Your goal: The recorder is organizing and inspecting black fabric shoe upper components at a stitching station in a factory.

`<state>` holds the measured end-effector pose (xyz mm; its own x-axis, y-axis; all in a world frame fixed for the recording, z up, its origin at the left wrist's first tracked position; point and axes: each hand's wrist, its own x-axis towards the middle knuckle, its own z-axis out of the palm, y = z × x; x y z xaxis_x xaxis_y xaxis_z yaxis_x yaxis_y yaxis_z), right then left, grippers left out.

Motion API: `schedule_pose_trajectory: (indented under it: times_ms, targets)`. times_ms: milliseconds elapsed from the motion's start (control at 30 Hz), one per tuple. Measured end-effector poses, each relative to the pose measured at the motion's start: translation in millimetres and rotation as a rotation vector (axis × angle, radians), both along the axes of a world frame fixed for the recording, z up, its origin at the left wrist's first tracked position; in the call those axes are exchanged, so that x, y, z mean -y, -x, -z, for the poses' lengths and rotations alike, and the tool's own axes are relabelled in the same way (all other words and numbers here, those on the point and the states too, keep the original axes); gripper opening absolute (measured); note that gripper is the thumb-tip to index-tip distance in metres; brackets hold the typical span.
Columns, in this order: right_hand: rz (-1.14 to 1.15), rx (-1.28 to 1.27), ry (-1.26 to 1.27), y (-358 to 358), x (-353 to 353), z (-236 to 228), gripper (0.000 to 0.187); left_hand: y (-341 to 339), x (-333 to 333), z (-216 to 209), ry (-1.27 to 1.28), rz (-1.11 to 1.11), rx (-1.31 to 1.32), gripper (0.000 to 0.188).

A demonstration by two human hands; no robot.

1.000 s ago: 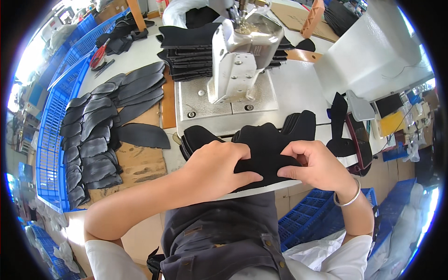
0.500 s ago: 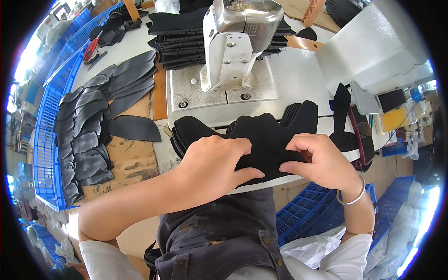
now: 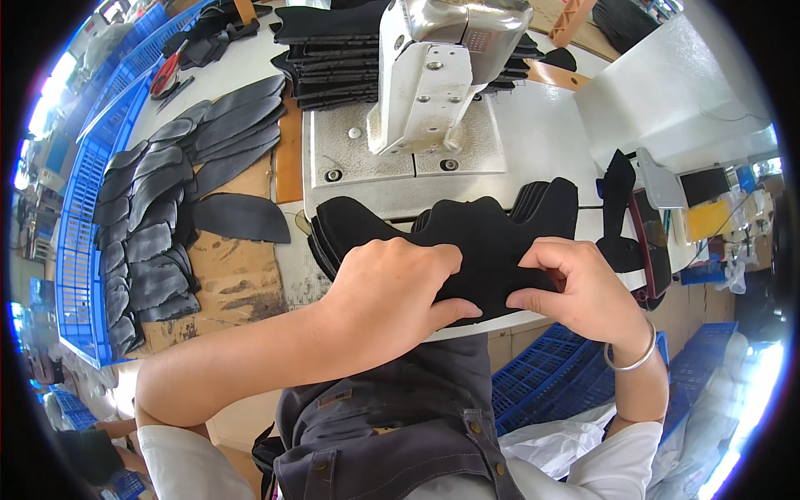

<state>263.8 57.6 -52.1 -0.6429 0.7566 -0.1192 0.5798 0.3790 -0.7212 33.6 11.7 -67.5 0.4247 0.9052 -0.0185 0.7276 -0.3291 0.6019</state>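
A stack of black cut pieces (image 3: 479, 242) with wavy outlines, perhaps fabric, lies at the front of the white machine table. My left hand (image 3: 396, 283) is closed at its near left part, thumb below and fingers curled on top. On the near right part my right hand (image 3: 575, 287) pinches the same stack, thumb and bent fingers facing the left hand. The fingertips of both hands are partly hidden. Just beyond the stack stands a sewing machine head (image 3: 429, 92) of white and shiny metal.
Dark leather-like pieces (image 3: 158, 225) overlap on cardboard at left, beside a blue basket (image 3: 75, 275). Red-handled scissors (image 3: 167, 79) lie farther back. More black pieces (image 3: 329, 62) are piled behind the machine. Blue crates (image 3: 542, 375) stand below at right. Another person's arm (image 3: 125, 429) shows at lower left.
The view has shifted slightly, so the machine sits a little higher and farther right. My hands keep nearly the same hold on the stack. More of the other person shows at lower left.
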Motion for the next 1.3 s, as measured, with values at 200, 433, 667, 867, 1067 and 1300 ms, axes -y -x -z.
schedule_pose_trajectory:
  times_ms: [200,433,667,867,1067,1300]
  targets:
    - [0.011,0.026,0.015,2.8,0.3,-1.5,0.029,0.3,0.2,0.3,0.033,-0.022,-0.013,0.042]
    - [-0.019,0.092,-0.170,14.2,3.9,-4.3,0.042,-1.9,-0.2,-5.3,0.059,-0.020,-0.053,0.040]
    - [-0.043,0.312,-0.199,27.8,4.4,-10.0,0.046,24.7,-8.1,-16.5,0.109,0.066,-0.120,0.033]
    - [0.003,0.346,-0.205,28.9,6.3,-13.8,0.048,30.2,-5.8,-11.7,0.151,0.065,0.011,0.027]
    - [0.013,0.338,-0.193,28.6,7.2,-11.8,0.050,31.1,-2.7,-7.5,0.144,0.060,-0.013,0.027]
    - [0.005,0.332,-0.187,27.6,7.1,-10.1,0.051,31.9,10.2,-3.6,0.133,0.043,0.034,0.026]
